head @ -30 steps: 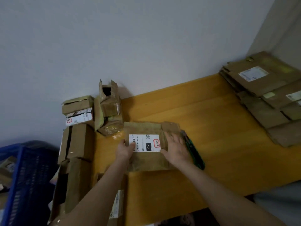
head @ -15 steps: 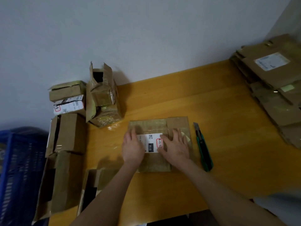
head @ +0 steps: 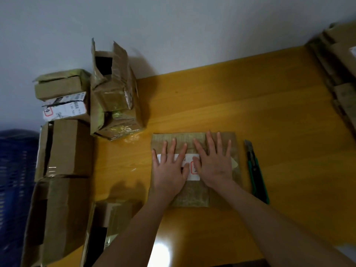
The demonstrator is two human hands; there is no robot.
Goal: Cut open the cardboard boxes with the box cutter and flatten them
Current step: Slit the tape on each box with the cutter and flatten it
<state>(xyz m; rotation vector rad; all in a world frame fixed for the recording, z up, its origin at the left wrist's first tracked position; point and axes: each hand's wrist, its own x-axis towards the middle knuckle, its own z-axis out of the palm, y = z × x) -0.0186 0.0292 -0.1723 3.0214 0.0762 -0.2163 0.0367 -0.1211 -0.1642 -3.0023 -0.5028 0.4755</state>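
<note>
Flattened brown cardboard box with white shipping label [head: 192, 195]: centre of frame, lying flat on the yellow wooden tabletop [head: 250, 103].

Left hand [head: 169, 170]: fingers straight and spread, palm pressing down over the label's left part. Right hand [head: 215, 164]: likewise flat, on the box's right half. Neither holds anything.

Green-handled box cutter [head: 257, 176]: on the tabletop just right of the box, alongside its edge, not touching. A metal tip shows at the far end.

Risks, as judged:
- The taped panels may spring back up once the pressure is off, leaving the box only half flat.
- The right hand may sweep sideways off the box and meet the exposed tip.
- If the box slides right, it could nudge the cutter toward the near edge.

Left of frame: an open-topped taped brown box [head: 115, 97] and a column of uncut brown boxes [head: 65, 147], close to the tabletop's left edge. A careless reach could knock them toward the blue plastic crate [head: 13, 170].

Upper right: a pile of flattened cardboard [head: 339, 74].
</note>
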